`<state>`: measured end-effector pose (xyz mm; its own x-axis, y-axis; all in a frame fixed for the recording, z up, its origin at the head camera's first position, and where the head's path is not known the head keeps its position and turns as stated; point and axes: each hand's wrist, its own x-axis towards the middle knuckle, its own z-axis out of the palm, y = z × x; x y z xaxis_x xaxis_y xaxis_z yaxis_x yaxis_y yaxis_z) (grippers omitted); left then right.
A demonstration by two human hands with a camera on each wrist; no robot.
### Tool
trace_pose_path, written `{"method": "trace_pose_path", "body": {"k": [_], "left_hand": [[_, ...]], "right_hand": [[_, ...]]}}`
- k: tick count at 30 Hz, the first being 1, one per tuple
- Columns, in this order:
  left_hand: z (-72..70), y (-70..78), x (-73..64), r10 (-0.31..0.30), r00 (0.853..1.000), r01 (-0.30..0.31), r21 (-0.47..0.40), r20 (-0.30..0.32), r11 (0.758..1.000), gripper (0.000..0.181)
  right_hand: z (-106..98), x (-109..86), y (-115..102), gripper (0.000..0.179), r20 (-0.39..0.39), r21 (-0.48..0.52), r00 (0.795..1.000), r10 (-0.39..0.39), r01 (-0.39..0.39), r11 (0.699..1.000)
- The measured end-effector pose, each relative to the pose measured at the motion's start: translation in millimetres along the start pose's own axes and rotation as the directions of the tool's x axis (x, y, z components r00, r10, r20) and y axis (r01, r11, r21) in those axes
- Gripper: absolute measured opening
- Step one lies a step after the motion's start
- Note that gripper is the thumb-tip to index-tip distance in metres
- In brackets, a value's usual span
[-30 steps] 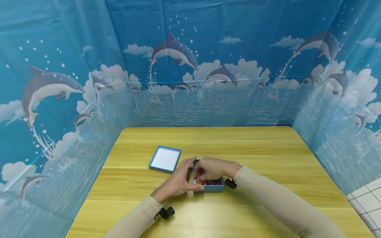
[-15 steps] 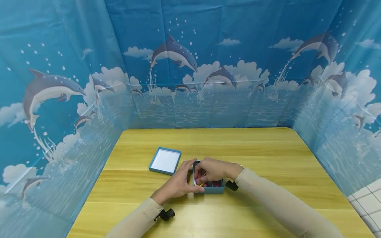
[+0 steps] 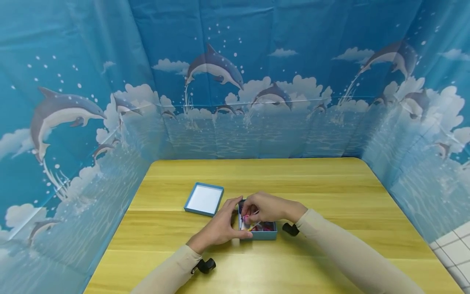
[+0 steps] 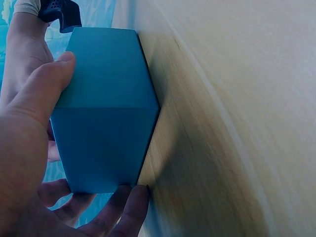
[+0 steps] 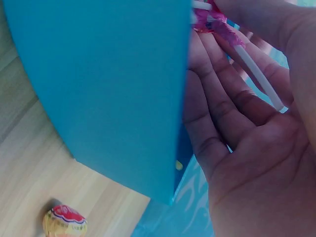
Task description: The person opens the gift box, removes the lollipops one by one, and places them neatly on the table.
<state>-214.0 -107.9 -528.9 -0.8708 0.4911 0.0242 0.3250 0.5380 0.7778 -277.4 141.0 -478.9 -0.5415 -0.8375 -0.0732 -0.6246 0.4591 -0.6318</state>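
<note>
Dolphin-print sheeting (image 3: 312, 49) rings the table as you pinch a pink-wrapped lollipop (image 3: 247, 219) in your right hand (image 3: 269, 205), at the opening of the blue box (image 3: 263, 235), its white stick angled across your palm. Half a second ago your fingers sat lower in the box; now the pink wrapper shows plainly and your right wrist has shifted slightly outward. Your left hand (image 3: 220, 224), unmoved, grips the box, thumb on the front wall. Reddish contents (image 3: 267, 227) lie inside. Beside the box rests a yellow-and-red wrapped candy (image 5: 64, 222); farther left, a blue lid (image 3: 203, 199) lies white side up on the yellowish wood-grain table (image 3: 312, 179). White floor tiles (image 3: 453, 253) show at right.
</note>
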Motion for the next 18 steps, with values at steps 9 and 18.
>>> {"method": "trace_pose_path", "body": {"k": [9,18], "left_hand": [[3.3,-2.8,-1.9,-0.006,1.0,0.006,-0.002,-0.015,1.0,0.124],[0.9,-1.0,0.7,-0.009,1.0,0.009,0.005,-0.003,1.0,0.124]], "right_hand": [[-4.0,-12.7,1.8,0.019,-0.061,0.018,0.998,-0.008,0.009,1.0],[-9.2,-24.5,7.4,0.027,-0.107,0.004,0.994,0.026,-0.026,1.0]]}}
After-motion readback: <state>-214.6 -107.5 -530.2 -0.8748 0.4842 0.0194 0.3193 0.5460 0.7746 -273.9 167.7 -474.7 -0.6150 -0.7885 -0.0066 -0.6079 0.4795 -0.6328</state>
